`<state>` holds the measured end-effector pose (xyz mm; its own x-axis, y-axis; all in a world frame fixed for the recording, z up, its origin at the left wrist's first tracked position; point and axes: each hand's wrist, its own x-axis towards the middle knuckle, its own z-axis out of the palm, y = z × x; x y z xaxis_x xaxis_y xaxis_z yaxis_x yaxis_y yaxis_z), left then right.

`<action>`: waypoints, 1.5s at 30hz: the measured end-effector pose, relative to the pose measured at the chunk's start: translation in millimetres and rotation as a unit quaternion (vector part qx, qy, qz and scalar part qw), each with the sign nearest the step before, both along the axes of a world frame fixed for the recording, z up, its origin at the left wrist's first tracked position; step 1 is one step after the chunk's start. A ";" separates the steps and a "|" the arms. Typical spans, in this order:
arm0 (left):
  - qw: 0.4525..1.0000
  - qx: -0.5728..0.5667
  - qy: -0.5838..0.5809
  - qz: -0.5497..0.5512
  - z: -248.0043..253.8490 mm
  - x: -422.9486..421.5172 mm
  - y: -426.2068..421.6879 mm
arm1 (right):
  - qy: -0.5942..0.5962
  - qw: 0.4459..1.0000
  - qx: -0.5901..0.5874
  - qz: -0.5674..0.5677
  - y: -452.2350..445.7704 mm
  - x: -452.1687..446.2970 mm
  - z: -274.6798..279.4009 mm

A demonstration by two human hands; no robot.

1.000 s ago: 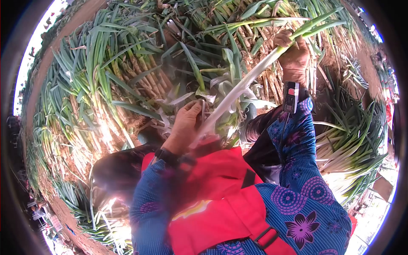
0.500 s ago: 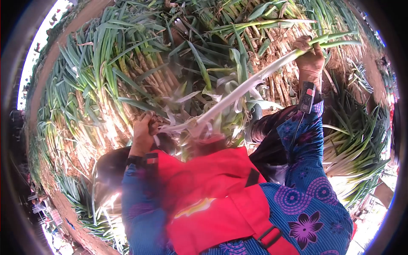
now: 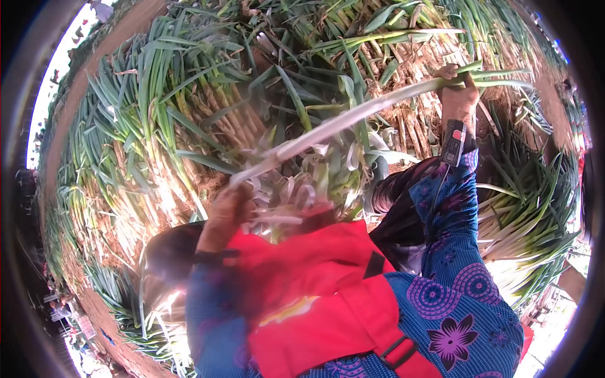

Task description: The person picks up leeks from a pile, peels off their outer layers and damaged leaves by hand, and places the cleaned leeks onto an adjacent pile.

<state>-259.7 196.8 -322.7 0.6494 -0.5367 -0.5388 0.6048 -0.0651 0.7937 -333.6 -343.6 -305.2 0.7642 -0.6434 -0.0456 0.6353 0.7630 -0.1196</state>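
One long green onion (image 3: pixel 353 116) crosses the view, its white stalk running from lower left to its green leaves at upper right. My right hand (image 3: pixel 459 94) is closed round it where the white turns green. Near its lower left end is my left hand (image 3: pixel 228 211), blurred by motion, with its fingers curled. Whether those fingers grip the stalk or a strip of peel is too blurred to tell. Peeled skins and loose leaves (image 3: pixel 315 173) lie below the stalk, beyond the red apron (image 3: pixel 328 277).
Stacked unpeeled onions (image 3: pixel 151 145) spread over the left side. More bundles (image 3: pixel 409 120) stand at the upper right. White-stemmed onions (image 3: pixel 517 233) lie in a pile at the right, beside my right sleeve. My bent legs are on both sides of the peelings.
My right hand has moved outward to the right with the onion. My left hand went left and down, then slightly back right. The onion's lower end has risen and shifted left.
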 end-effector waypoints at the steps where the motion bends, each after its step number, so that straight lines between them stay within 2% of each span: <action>1: 0.999 -0.036 -0.011 0.022 -5.3 11.9 22.6 | 0.005 1.000 -0.015 -0.016 -4.0 -2.3 0.7; 3: 0.992 -0.092 0.026 0.078 -15.2 33.3 61.9 | 0.015 0.998 -0.044 -0.050 -13.7 -9.5 0.2; 4: 0.990 -0.130 0.054 0.023 -24.3 42.7 78.5 | 0.021 0.998 -0.026 -0.062 -8.9 -8.6 4.3; 5: 0.995 -0.037 -0.031 -0.083 -12.6 32.2 63.1 | 0.011 0.996 -0.055 -0.062 -2.6 -7.0 0.5; 6: 0.974 0.055 -0.116 -0.189 -5.3 15.5 42.9 | 0.022 0.996 -0.052 -0.072 2.4 -2.9 -3.0; 7: 0.926 0.142 -0.199 -0.289 9.4 0.6 16.9 | 0.034 0.995 -0.050 -0.084 9.9 1.7 -2.8; 8: 0.826 0.213 -0.289 -0.434 34.0 -4.7 -9.4 | 0.059 0.991 -0.057 -0.101 16.9 6.2 -5.5; 9: 0.690 0.276 -0.371 -0.557 51.1 -5.3 -30.8 | 0.081 0.988 -0.064 -0.119 24.8 11.2 -4.7; 10: 0.632 0.251 -0.499 -0.537 41.1 -7.9 -37.1 | 0.088 0.986 -0.067 -0.123 35.2 14.8 1.4; 13: 0.670 0.282 -0.488 -0.483 82.9 -18.7 -105.2 | 0.073 0.995 -0.033 -0.065 54.8 15.5 16.7; 15: 0.775 0.191 -0.507 -0.326 84.4 -17.1 -135.4 | 0.069 0.994 -0.035 -0.079 60.2 21.4 16.8; 17: 0.749 0.200 -0.603 -0.186 90.8 -15.9 -169.0 | 0.052 0.996 -0.031 -0.064 67.6 24.2 18.9; 20: 0.687 0.110 -0.713 -0.088 69.5 0.8 -203.9 | 0.070 0.995 -0.047 -0.048 75.4 28.7 15.9; 23: 0.715 0.128 -0.680 -0.099 48.4 3.0 -216.4 | 0.086 0.993 -0.058 -0.060 81.0 29.5 11.9; 27: 0.674 0.152 -0.719 -0.080 29.3 0.0 -220.0 | 0.107 0.990 -0.051 -0.078 80.0 27.8 1.9; 30: 0.672 0.165 -0.719 -0.066 19.6 0.9 -222.5 | 0.129 0.985 -0.044 -0.102 89.0 28.1 7.6; 32: 0.698 0.164 -0.695 -0.063 15.6 1.0 -224.2 | 0.136 0.984 -0.040 -0.107 90.1 29.2 7.8; 33: 0.710 0.163 -0.682 -0.062 13.6 0.7 -224.2 | 0.146 0.982 -0.042 -0.113 90.3 29.2 8.3; 36: 0.690 0.146 -0.707 -0.060 20.2 -3.1 -220.5 | 0.178 0.975 -0.037 -0.128 91.5 29.9 12.4; 39: 0.708 0.095 -0.695 -0.075 25.9 -4.8 -200.8 | 0.199 0.971 -0.009 -0.130 85.4 29.0 10.8; 42: 0.835 0.018 -0.550 0.015 34.2 -4.7 -172.9 | 0.199 0.973 -0.012 -0.117 77.5 26.7 3.8; 43: 0.856 0.010 -0.515 0.046 21.6 5.4 -157.0 | 0.193 0.974 -0.017 -0.116 74.2 26.0 0.5; 45: 0.933 -0.058 -0.315 0.164 18.8 15.0 -130.6 | 0.181 0.977 -0.027 -0.111 71.9 27.0 -2.3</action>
<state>-244.6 66.2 -303.9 0.9571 -0.2844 0.0551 -0.0126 0.1494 0.9887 -306.6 -271.7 -307.6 0.5460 -0.8001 -0.2486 0.6931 0.5980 -0.4024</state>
